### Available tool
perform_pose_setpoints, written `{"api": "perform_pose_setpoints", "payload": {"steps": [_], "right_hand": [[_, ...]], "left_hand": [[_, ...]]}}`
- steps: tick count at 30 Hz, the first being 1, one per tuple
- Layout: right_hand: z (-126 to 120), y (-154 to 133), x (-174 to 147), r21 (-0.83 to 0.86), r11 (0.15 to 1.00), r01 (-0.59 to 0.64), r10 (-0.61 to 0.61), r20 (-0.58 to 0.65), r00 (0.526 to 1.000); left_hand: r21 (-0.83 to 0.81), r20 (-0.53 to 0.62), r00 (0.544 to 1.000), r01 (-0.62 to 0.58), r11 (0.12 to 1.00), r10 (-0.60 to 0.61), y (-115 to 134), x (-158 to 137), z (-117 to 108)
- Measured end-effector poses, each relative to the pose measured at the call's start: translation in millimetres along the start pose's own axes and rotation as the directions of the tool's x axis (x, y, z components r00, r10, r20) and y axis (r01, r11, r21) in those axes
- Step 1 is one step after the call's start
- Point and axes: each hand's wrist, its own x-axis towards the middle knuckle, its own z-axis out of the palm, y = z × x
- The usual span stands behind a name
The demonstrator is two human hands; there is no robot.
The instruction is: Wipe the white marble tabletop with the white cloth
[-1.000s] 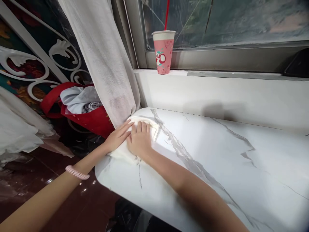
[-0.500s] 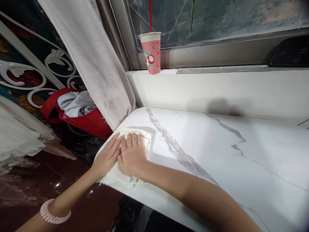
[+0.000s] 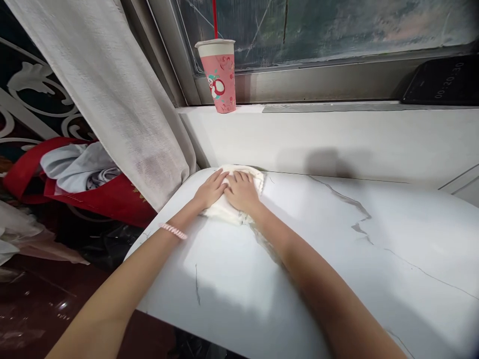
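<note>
A cream-white cloth (image 3: 228, 212) lies flat on the white marble-patterned table (image 3: 232, 284), up against the wall at the far left end. My left hand (image 3: 210, 190) presses down on the cloth's left part, palm down with its fingers stretched out. Beside it, my right hand (image 3: 242, 192) lies flat on the middle of the cloth, fingers pointing toward the wall. The two hands nearly touch at the thumbs. A pink coiled band (image 3: 173, 230) circles my left wrist.
On the window ledge stands a pink paper cup (image 3: 220, 80) with a red straw. A dark phone (image 3: 443, 82) showing a timer leans at the right. Left of the table are a pale curtain (image 3: 123, 104) and a red bag (image 3: 101, 202) with light fabric inside.
Both hands have slid the cloth away from the table's near left edge, forward and rightward to the wall side. The camera view has shifted somewhat to the right.
</note>
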Motion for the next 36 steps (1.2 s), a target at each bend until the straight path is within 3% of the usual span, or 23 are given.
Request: {"api": "perform_pose_setpoints", "payload": {"steps": [3, 6, 14, 22, 30, 36], "right_hand": [[-2.6, 18.1, 14.7, -0.004, 0.999, -0.054, 0.054, -0.010, 0.998], [-2.4, 25.0, 20.6, -0.005, 0.997, -0.074, 0.073, -0.006, 0.997], [-5.3, 20.7, -0.3, -0.024, 0.999, -0.031, 0.030, -0.042, 0.999], [-27.4, 2.7, -60.7, -0.019, 0.999, 0.036, -0.036, 0.000, 0.999], [-51.6, -25.5, -139.4, -0.013, 0.995, 0.098, -0.098, 0.013, 0.995], [-69.0, -42.9, -191.3, -0.011, 0.989, 0.149, -0.149, -0.010, 0.989]], "left_hand": [[-0.010, 0.006, 1.000, -0.029, 1.000, 0.029, -0.4, 29.9, 4.7], [-0.011, 0.011, 0.999, -0.033, 0.999, 0.033, -0.5, 40.4, 7.0], [-0.030, -0.034, 0.999, -0.039, 0.999, 0.038, 10.9, 18.5, 10.9], [-0.045, -0.067, 0.998, 0.008, 0.999, -0.011, 54.2, -42.7, 10.7], [0.033, -0.104, 0.990, -0.093, 0.995, 0.096, 105.8, -122.5, 10.7], [0.031, -0.135, 0.991, 0.017, 0.999, -0.013, 139.3, -171.2, 14.7]]}}
